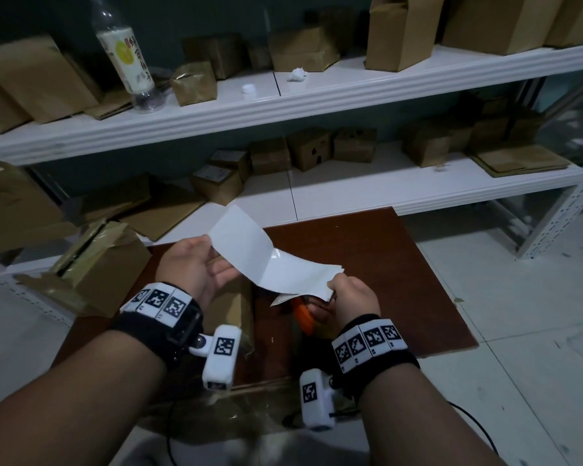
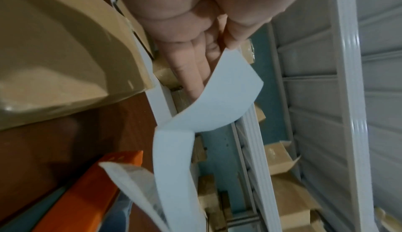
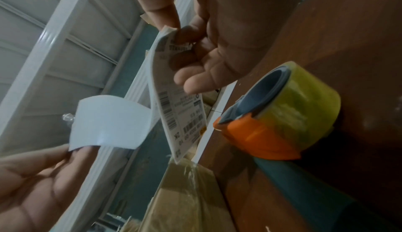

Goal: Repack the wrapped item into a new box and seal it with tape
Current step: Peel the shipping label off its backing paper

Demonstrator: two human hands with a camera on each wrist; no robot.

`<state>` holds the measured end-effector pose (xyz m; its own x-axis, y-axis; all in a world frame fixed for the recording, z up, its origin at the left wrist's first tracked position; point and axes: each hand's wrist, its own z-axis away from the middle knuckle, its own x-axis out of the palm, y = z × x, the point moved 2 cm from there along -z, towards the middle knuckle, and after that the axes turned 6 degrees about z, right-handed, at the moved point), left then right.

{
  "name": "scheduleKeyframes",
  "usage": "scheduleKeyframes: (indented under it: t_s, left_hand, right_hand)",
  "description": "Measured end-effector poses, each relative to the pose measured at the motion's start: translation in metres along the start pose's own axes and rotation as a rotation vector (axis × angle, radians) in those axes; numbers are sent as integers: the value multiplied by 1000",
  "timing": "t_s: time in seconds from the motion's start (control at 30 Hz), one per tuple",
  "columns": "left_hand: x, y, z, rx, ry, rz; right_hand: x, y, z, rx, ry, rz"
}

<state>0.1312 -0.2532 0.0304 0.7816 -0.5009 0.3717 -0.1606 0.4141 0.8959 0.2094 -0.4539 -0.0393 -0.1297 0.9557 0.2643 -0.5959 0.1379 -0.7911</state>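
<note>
Both hands hold a white paper strip above the brown table (image 1: 401, 264). My left hand (image 1: 212, 255) pinches the plain white backing sheet (image 1: 246, 243) (image 2: 228, 94) (image 3: 108, 120) between thumb and fingers. My right hand (image 1: 334, 287) pinches the top corner of the printed shipping label (image 3: 178, 115) (image 2: 135, 184), which curls away from the backing. A taped cardboard box (image 1: 238, 307) (image 3: 185, 192) lies on the table below my left hand. An orange tape dispenser (image 1: 303, 317) (image 3: 282, 115) with a yellowish roll sits under my right hand.
An opened cardboard box (image 1: 101, 270) stands at the table's left edge. White shelves (image 1: 283, 102) behind the table carry several cardboard boxes, flattened cartons and a plastic bottle (image 1: 125, 52). Pale floor tiles (image 1: 519, 314) lie to the right.
</note>
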Motion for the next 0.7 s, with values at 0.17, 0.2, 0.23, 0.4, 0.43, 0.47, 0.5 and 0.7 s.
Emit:
scheduleKeyframes:
  t_s: [0.17, 0.2, 0.23, 0.4, 0.43, 0.47, 0.5, 0.7]
  left_hand:
    - [-17, 9, -9, -13, 18, 116]
    - [-20, 10, -10, -8, 26, 111]
    - [-23, 10, -11, -6, 43, 104]
    - [-29, 4, -11, -1, 76, 70]
    - [-28, 3, -9, 6, 68, 51]
    - [-27, 2, -7, 11, 54, 26]
    - [-25, 0, -4, 15, 36, -3]
    - [-4, -18, 18, -10, -191, -241]
  right_hand:
    - [-5, -1, -3, 6, 59, 19]
    - [-6, -1, -3, 9, 59, 19]
    - [-7, -2, -3, 12, 58, 19]
    - [-7, -4, 1, 25, 27, 29]
    - [-6, -3, 2, 24, 14, 27]
    - [-5, -2, 2, 20, 2, 27]
    - [-3, -1, 2, 13, -10, 30]
    - [10, 1, 10, -31, -121, 4]
